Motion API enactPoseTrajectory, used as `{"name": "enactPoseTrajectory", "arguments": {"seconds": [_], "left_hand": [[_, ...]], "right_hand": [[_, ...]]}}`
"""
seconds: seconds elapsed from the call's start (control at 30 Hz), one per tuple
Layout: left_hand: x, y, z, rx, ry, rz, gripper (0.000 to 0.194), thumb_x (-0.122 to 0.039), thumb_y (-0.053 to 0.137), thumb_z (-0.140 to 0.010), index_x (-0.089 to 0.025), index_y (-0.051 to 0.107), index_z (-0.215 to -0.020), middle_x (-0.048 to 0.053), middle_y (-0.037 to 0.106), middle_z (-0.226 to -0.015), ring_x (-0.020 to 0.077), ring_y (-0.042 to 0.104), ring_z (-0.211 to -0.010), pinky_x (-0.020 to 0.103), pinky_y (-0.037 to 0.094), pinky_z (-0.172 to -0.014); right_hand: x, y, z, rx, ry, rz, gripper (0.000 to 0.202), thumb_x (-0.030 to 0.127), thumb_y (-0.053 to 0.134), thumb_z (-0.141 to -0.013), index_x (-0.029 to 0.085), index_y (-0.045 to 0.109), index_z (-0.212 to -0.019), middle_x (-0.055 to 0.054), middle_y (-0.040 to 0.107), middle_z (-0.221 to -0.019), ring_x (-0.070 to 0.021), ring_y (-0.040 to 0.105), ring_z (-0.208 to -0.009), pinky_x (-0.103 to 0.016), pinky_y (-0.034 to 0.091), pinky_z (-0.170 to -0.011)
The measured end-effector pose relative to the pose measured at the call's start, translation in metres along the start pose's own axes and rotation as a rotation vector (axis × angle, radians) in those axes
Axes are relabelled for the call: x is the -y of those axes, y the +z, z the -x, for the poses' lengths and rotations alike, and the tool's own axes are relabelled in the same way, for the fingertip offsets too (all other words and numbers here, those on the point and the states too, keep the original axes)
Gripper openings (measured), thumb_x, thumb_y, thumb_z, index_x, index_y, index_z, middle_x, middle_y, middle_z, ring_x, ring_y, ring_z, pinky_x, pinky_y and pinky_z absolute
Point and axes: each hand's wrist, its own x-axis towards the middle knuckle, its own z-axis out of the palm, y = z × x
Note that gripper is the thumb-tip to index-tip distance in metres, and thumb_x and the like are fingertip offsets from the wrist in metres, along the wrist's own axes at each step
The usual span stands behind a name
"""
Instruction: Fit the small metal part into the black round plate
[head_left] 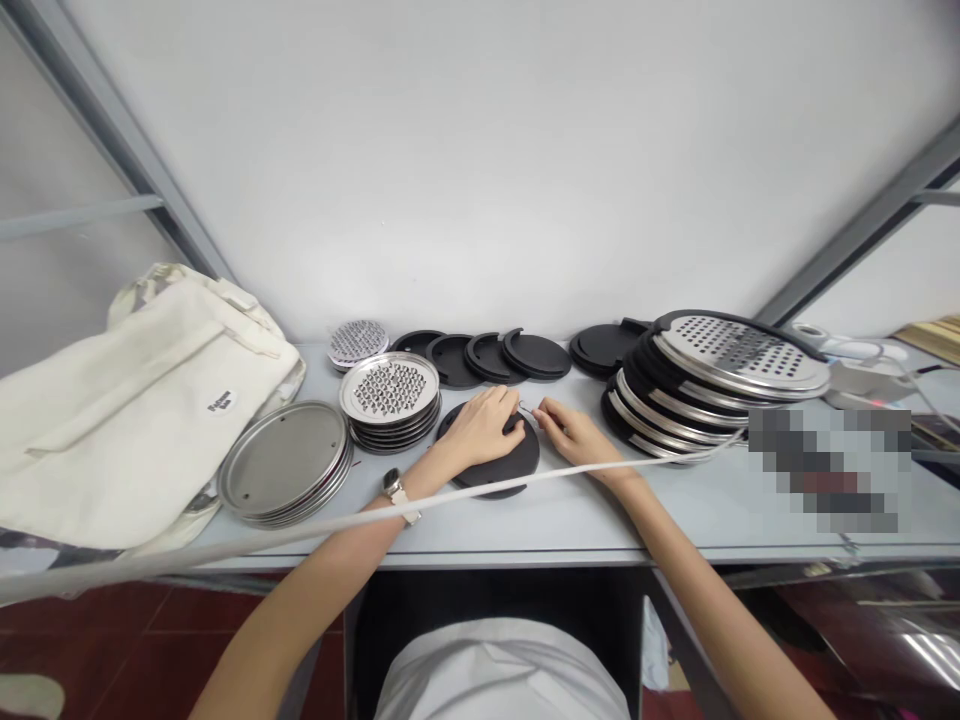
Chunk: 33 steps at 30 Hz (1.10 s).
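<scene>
A round black disc [499, 472] lies flat on the pale table in front of me. My left hand [484, 425] rests on its upper part, with the fingers bent over it. Just right of the disc, my right hand [574, 437] pinches one end of a small thin metal piece [525, 408], whose other end reaches toward my left fingertips. Left of the disc is a stack of round metal grater plates [391, 388]. Several black discs [537, 355] overlap in a row behind my hands.
Smooth metal plates [283, 462] are stacked at left beside a cream bag [142, 420]. A tall stack of perforated plates with black rims [739, 350] stands at right. A white cord [450, 497] crosses the view in front. Grey posts flank the table.
</scene>
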Motion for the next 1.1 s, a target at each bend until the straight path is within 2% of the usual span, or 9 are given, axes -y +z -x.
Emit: {"name": "enactPoseTrajectory", "arguments": {"seconds": [0.13, 0.23, 0.47, 0.67, 0.93, 1.1], "left_hand": [[-0.001, -0.002, 0.0, -0.034, 0.03, 0.051, 0.019, -0.018, 0.052, -0.082, -0.017, 0.047, -0.1, 0.007, 0.053, -0.099, 0.0225, 0.051, -0.096, 0.036, 0.044, -0.085], [-0.001, -0.003, 0.0, -0.015, 0.087, 0.092, 0.025, -0.015, 0.05, -0.083, -0.018, 0.048, -0.108, 0.008, 0.054, -0.107, 0.0228, 0.051, -0.104, 0.037, 0.043, -0.091], [0.004, 0.002, 0.0, -0.003, 0.1, 0.147, 0.015, -0.016, 0.047, -0.088, -0.016, 0.054, -0.101, 0.008, 0.059, -0.099, 0.0204, 0.056, -0.095, 0.033, 0.046, -0.085], [0.008, 0.003, -0.001, -0.016, 0.089, 0.159, 0.023, -0.01, 0.035, -0.092, -0.016, 0.055, -0.103, 0.008, 0.061, -0.097, 0.0193, 0.057, -0.094, 0.033, 0.046, -0.087], [0.012, 0.003, 0.0, -0.013, 0.034, 0.237, 0.023, -0.013, 0.035, -0.094, -0.018, 0.056, -0.102, 0.006, 0.057, -0.097, 0.0167, 0.057, -0.092, 0.029, 0.048, -0.083], [0.013, 0.004, -0.002, -0.031, 0.057, 0.177, 0.023, -0.013, 0.036, -0.095, -0.018, 0.059, -0.099, 0.006, 0.062, -0.095, 0.0181, 0.056, -0.091, 0.032, 0.045, -0.085]], "right_hand": [[0.001, 0.001, 0.0, 0.057, -0.026, 0.024, 0.027, 0.038, 0.032, -0.096, 0.021, 0.042, -0.078, 0.001, 0.048, -0.066, -0.0144, 0.046, -0.06, -0.027, 0.037, -0.06], [0.001, 0.001, -0.001, 0.067, -0.038, 0.002, 0.025, 0.037, 0.031, -0.096, 0.021, 0.044, -0.082, 0.001, 0.051, -0.069, -0.0151, 0.048, -0.061, -0.027, 0.039, -0.062], [0.003, 0.002, -0.001, 0.076, -0.029, -0.003, 0.026, 0.038, 0.032, -0.096, 0.021, 0.043, -0.08, 0.001, 0.048, -0.068, -0.0145, 0.046, -0.061, -0.027, 0.036, -0.061], [0.004, 0.001, 0.0, 0.05, -0.023, 0.028, 0.025, 0.036, 0.033, -0.096, 0.02, 0.044, -0.08, 0.003, 0.044, -0.063, -0.0126, 0.042, -0.057, -0.025, 0.033, -0.058], [0.002, 0.002, 0.0, 0.059, -0.019, 0.043, 0.026, 0.037, 0.033, -0.096, 0.021, 0.044, -0.078, 0.005, 0.041, -0.06, -0.0122, 0.041, -0.055, -0.025, 0.031, -0.056], [0.003, 0.002, 0.001, 0.053, -0.023, 0.051, 0.029, 0.037, 0.032, -0.096, 0.021, 0.044, -0.076, 0.004, 0.043, -0.059, -0.0123, 0.042, -0.054, -0.025, 0.031, -0.055]]}}
